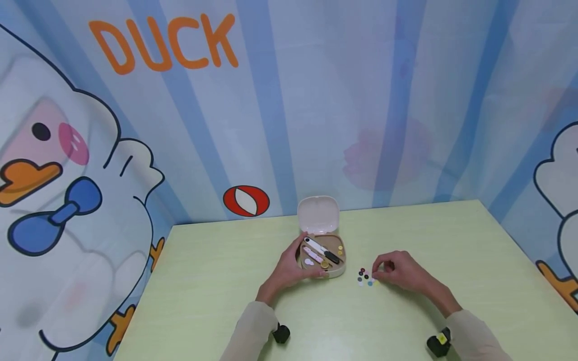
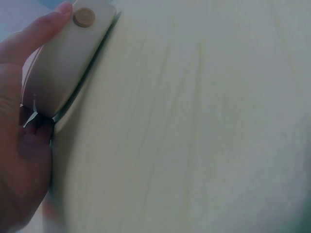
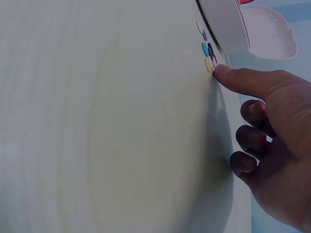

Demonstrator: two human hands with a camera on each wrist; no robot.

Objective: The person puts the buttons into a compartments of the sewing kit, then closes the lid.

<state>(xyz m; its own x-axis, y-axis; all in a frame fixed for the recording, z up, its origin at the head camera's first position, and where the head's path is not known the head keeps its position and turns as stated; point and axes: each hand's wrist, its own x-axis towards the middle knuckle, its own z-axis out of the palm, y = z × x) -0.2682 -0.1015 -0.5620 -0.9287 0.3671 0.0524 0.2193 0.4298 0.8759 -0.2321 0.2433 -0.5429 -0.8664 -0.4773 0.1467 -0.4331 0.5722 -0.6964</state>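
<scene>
An open hinged case with a pale lid and a brown inside stands on the table. My left hand grips its left side, thumb along the front near a round brown snap. Inside lie a white-and-black tool, a pink-and-white tool, a small gold round piece and yellow buttons. Right of the case, several small coloured buttons lie in a cluster. My right hand has thumb and index fingertips together at the cluster's right edge; I cannot tell whether a button is between them.
The pale wooden-look table ends at the back against a blue striped curtain with duck drawings. The case's raised lid stands close to that back edge. Black wrist devices sit under both sleeves.
</scene>
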